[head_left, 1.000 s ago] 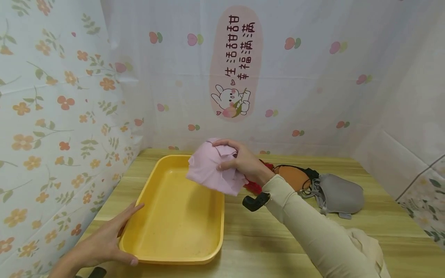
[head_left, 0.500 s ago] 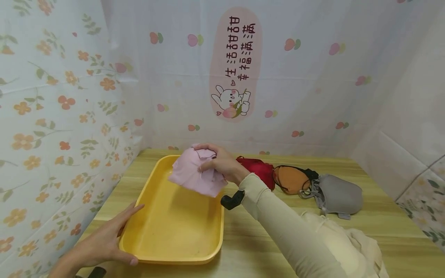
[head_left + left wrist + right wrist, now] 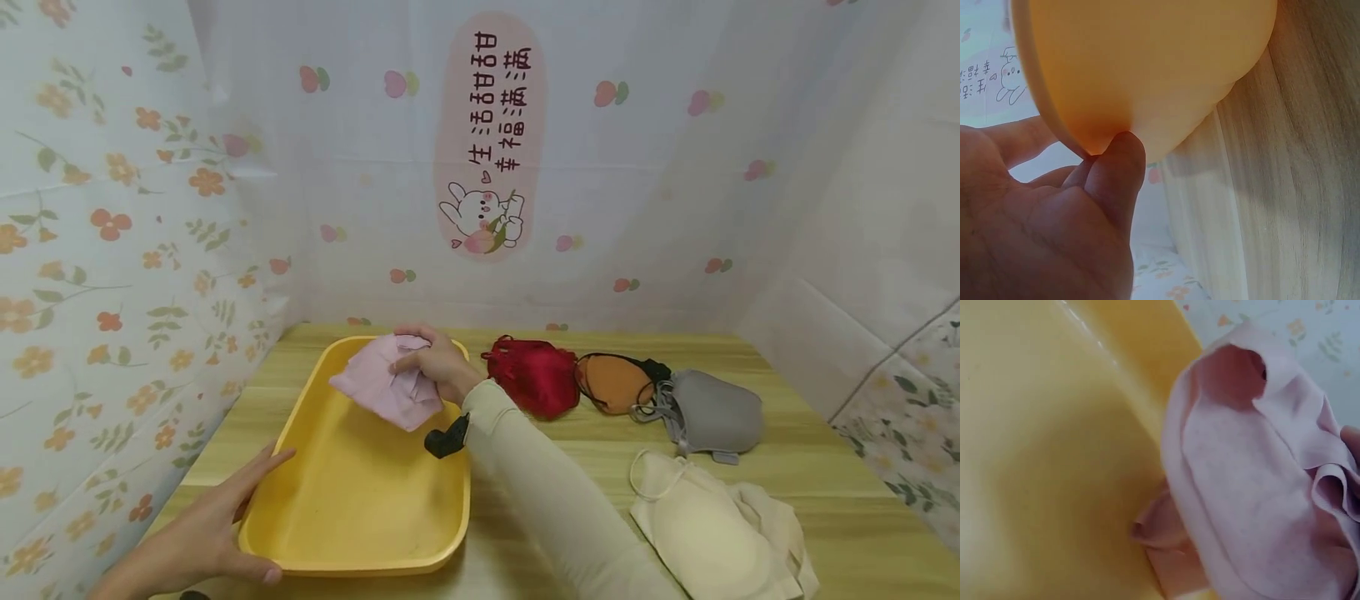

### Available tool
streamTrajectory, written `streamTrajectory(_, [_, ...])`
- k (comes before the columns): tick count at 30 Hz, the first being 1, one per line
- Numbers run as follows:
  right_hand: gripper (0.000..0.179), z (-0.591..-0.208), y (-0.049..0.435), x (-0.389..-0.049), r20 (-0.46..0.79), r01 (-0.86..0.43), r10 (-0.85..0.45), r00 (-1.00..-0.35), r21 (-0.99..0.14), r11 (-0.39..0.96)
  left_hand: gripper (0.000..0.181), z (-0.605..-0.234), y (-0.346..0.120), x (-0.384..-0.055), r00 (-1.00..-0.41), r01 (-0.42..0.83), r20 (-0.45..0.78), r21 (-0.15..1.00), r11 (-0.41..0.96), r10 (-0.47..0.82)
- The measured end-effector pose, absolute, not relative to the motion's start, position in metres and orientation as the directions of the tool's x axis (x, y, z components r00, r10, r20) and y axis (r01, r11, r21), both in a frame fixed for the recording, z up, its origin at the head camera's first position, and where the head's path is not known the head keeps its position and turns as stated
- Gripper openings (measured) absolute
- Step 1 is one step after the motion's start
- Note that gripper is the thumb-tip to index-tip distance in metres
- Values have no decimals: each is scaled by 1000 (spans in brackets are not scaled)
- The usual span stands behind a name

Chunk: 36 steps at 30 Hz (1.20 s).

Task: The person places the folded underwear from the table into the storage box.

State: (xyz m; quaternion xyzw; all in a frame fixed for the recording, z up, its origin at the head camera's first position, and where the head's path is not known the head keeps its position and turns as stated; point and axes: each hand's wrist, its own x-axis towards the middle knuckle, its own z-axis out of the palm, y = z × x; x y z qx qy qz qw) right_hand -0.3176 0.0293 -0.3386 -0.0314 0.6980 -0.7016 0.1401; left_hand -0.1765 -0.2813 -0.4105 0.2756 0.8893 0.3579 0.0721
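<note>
In the head view, my right hand (image 3: 435, 362) holds a folded pink fabric garment (image 3: 386, 387) inside the far part of a deep yellow tray (image 3: 352, 500). The right wrist view shows the garment's pink fabric (image 3: 1241, 475) with its seams and folds close up, above the tray's floor. My left hand (image 3: 206, 525) grips the tray's near left corner. Seen from the left wrist, the left hand's fingers (image 3: 1116, 181) press the tray's outer wall just under the rim.
Right of the tray lie a red garment (image 3: 534, 377), an orange bra (image 3: 611, 383) with black straps and a folded grey bra (image 3: 716, 412). A cream bra (image 3: 712, 529) rests nearer, beside the right forearm. Patterned cloth walls (image 3: 600, 183) surround the wooden table (image 3: 847, 500).
My right hand has carried the pink garment leftward and lower, from the tray's right edge into the tray. The red garment and cream bra have come into fuller view. The left hand keeps its grip.
</note>
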Motion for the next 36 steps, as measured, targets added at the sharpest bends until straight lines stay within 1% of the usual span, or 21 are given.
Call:
streamTrajectory(5, [53,-351,20,-317,-200,201,-158,-967,-979,8,108,-409,-280,-177,-818,476,87,657,584,569])
streamTrajectory(9, [52,-355,10,-316,-202,203,-126,-971,-979,1,110,-406,-279,-175,-824,469,85,657,591,559])
streamTrajectory(11, [52,-358,5,-317,-191,194,-107,-976,-981,-24,111,-406,-279,-176,-825,474,95,653,590,558])
streamTrajectory(13, [53,-361,0,-317,-201,206,-74,-977,-977,-61,113,-406,-278,-176,-831,459,81,659,596,550])
streamTrajectory(17, [51,-373,-10,-316,-242,239,9,-970,-963,-124,109,-410,-279,-177,-830,449,63,666,596,555])
streamTrajectory(23, [49,-386,-20,-315,-255,239,107,-961,-960,-145,106,-416,-283,-179,-825,413,25,708,573,564])
streamTrajectory(28, [49,-388,-25,-317,-270,247,133,-954,-955,-165,106,-413,-281,-179,-834,434,42,665,608,550])
streamTrajectory(31, [54,-390,-29,-316,-271,252,125,-954,-956,-150,106,-413,-281,-179,-834,451,63,649,613,548])
streamTrajectory(34, [65,-392,-31,-314,-265,258,108,-958,-963,-73,106,-415,-284,-179,-828,447,58,668,595,558])
streamTrajectory(36, [72,-393,-30,-315,-248,250,110,-962,-968,3,106,-417,-285,-181,-823,443,52,681,583,565])
